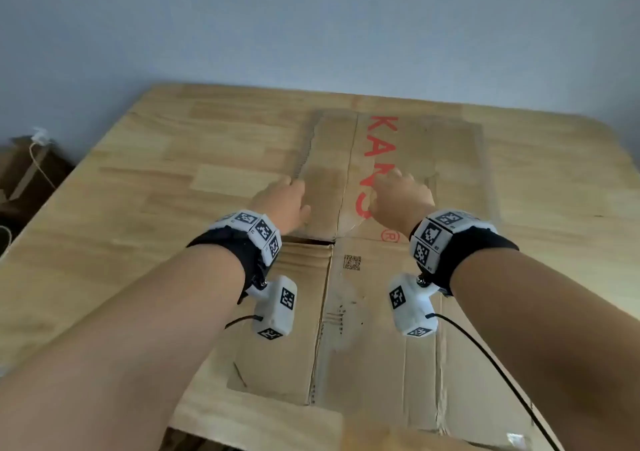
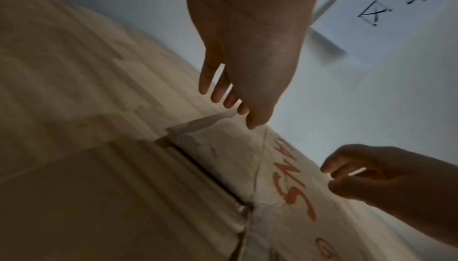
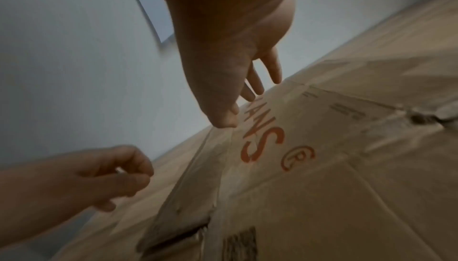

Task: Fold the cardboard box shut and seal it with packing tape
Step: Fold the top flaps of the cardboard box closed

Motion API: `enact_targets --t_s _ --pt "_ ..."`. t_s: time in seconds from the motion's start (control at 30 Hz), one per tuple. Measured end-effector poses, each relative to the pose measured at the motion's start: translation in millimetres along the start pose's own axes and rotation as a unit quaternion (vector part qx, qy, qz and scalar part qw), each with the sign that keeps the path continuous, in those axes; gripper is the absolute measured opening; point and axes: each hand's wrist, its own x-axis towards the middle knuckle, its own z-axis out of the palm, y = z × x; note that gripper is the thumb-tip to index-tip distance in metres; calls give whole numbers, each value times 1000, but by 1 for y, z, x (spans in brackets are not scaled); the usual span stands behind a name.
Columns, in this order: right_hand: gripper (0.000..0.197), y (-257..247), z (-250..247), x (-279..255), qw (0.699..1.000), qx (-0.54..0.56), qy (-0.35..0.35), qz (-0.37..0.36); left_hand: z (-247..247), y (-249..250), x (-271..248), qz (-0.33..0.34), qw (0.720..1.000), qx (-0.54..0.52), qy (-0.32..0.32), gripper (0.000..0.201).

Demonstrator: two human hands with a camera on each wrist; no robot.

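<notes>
Cardboard box (image 1: 367, 277): flattened, lying on the wooden table (image 1: 138, 208) under both of my hands, red lettering on the far panel, a printed code square on the near one. A crease runs lengthways between my two hands; a dark slit shows where the left far flap parts from the near panel.

Left hand (image 1: 282, 203): fingers (image 2: 218, 91) straight and slightly spread, holding nothing, tips at the ragged left edge of the far flap. Whether they press it or hang just above, I cannot tell.

Right hand (image 1: 398, 198): fingers (image 3: 273, 69) loosely extended, empty, over the red letters, just right of the crease.

Step in hand, as I judge it: taking the far flaps to raise the box into shape. Best done by hooking the fingertips under each outer edge and lifting both sides evenly, so the torn left edge does not rip further.

Packing tape: not in view.
</notes>
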Motion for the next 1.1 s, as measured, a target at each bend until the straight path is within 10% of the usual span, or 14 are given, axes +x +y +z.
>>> enact_targets --t_s 0.27,0.53,0.93,1.1 --pt "53 -21 48 -18 994 10 -99 38 56 -34 -30 -152 971 -156 -100 91" --pt "49 -22 56 -33 990 54 -128 32 51 -34 -43 -147 942 -272 -129 81" --pt "51 -26 -48 -64 977 200 -70 7 -68 14 -57 -117 890 -429 103 33" --pt "63 -39 -98 -78 957 288 -13 -21 -126 25 -66 -110 865 -455 179 61"
